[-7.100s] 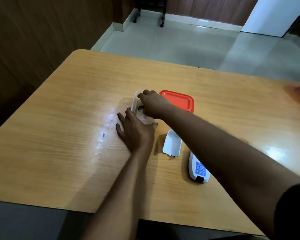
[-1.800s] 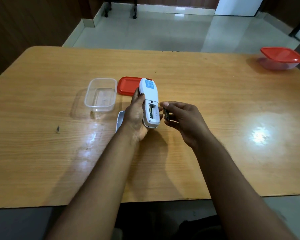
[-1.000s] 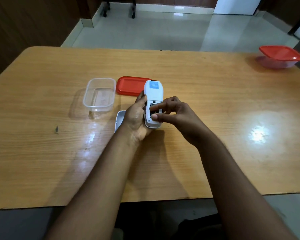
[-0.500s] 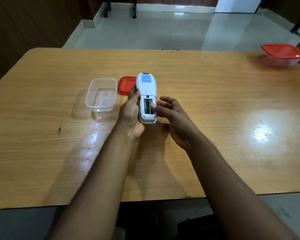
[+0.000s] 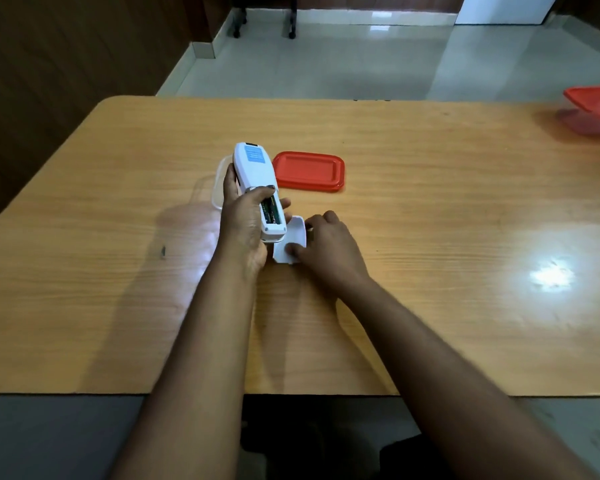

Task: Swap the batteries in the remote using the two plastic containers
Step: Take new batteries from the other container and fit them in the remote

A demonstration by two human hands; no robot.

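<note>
My left hand (image 5: 240,223) grips a white remote (image 5: 256,174) back side up, tilted above the table. Its battery bay is uncovered and batteries (image 5: 270,213) sit inside. My right hand (image 5: 329,247) pinches the white battery cover (image 5: 290,245) against the table just right of the remote's lower end. A clear plastic container (image 5: 218,183) stands mostly hidden behind my left hand and the remote. Its red lid (image 5: 309,171) lies flat to the right of the remote. A second container with a red lid (image 5: 591,110) sits at the far right table edge.
The wooden table (image 5: 430,237) has a rounded far-left corner and a near edge close to my body. Glare spots lie on its right side and near my left wrist. Tiled floor and chair legs show beyond the far edge.
My right hand left the battery bay and dropped to the table, taking hold of the battery cover. The remote shifted left and now covers the clear container.
</note>
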